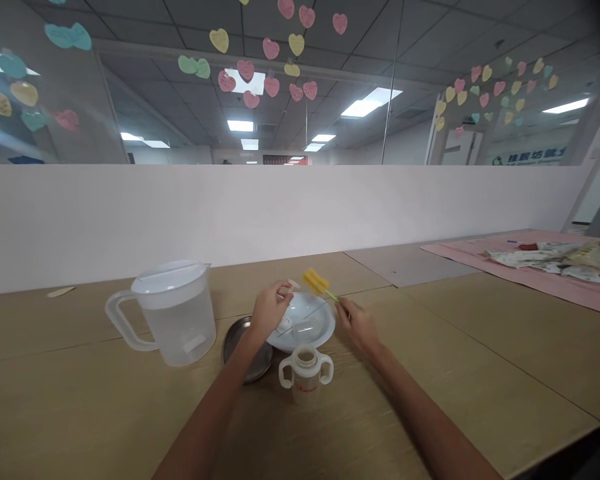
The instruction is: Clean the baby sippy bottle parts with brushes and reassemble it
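My right hand [357, 325] is closed round the thin green handle of a yellow sponge brush [315, 281], its head raised over the far rim of a white bowl [325, 331]. Over the bowl's left side, my left hand [273, 305] is pinched closed. A small pale piece [294, 284] shows at its fingertips, too unclear to name. In the bowl lie a white round part [283, 325] and a clear, cap-like part [306, 327]. A two-handled baby bottle [307, 380] stands upright without a lid in front of the bowl.
A lidded clear plastic pitcher [183, 327] with water stands at the left. Partly behind my left forearm is a round metal dish [260, 363]. A pink cloth [520, 267] with packets [555, 260] lies far right. A white low wall [280, 213] bounds the table's back.
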`<move>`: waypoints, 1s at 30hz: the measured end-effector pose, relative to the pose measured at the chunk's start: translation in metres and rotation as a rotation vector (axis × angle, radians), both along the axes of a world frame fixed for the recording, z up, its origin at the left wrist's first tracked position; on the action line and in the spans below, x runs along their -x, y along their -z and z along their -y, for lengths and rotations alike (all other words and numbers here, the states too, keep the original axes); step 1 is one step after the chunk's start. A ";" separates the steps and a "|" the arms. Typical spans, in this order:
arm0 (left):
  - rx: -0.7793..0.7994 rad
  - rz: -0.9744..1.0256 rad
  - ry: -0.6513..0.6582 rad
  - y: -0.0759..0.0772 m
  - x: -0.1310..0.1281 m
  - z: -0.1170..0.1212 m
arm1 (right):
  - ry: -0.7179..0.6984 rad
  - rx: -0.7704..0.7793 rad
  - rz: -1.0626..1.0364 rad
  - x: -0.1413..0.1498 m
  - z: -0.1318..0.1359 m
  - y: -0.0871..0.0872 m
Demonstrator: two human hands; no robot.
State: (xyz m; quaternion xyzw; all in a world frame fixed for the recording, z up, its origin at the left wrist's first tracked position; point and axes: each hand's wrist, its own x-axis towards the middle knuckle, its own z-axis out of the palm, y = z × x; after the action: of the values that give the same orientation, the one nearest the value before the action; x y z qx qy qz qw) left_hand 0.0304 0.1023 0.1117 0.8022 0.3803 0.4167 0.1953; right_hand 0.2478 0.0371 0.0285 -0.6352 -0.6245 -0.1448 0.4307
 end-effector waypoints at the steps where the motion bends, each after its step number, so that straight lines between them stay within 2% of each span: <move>1: -0.011 0.014 0.002 -0.002 -0.001 0.003 | -0.057 -0.052 0.024 0.007 0.001 0.001; 3: -0.056 0.037 -0.011 -0.007 -0.002 0.009 | -0.089 -0.121 0.037 0.017 0.003 0.003; 8: -0.177 0.001 -0.043 -0.018 -0.001 0.024 | 0.018 -0.269 -0.007 0.020 0.005 0.002; 12: -0.176 -0.035 -0.036 -0.022 -0.002 0.030 | -0.083 -0.356 0.072 0.021 0.008 0.002; 20: 0.029 0.109 0.022 -0.022 -0.006 0.031 | -0.054 -0.436 0.189 0.026 0.012 -0.003; 25: 0.167 0.170 0.112 -0.017 -0.009 0.026 | -0.060 -0.457 0.214 0.022 0.013 -0.004; 30: 0.177 0.222 0.158 -0.019 -0.010 0.025 | -0.076 -0.478 0.218 0.020 0.014 -0.005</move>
State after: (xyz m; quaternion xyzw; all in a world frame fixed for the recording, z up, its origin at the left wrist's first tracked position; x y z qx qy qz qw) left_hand 0.0405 0.0777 0.1303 0.7583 0.3273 0.4511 0.3382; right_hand 0.2277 0.0234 0.0338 -0.4720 -0.6388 -0.3394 0.5038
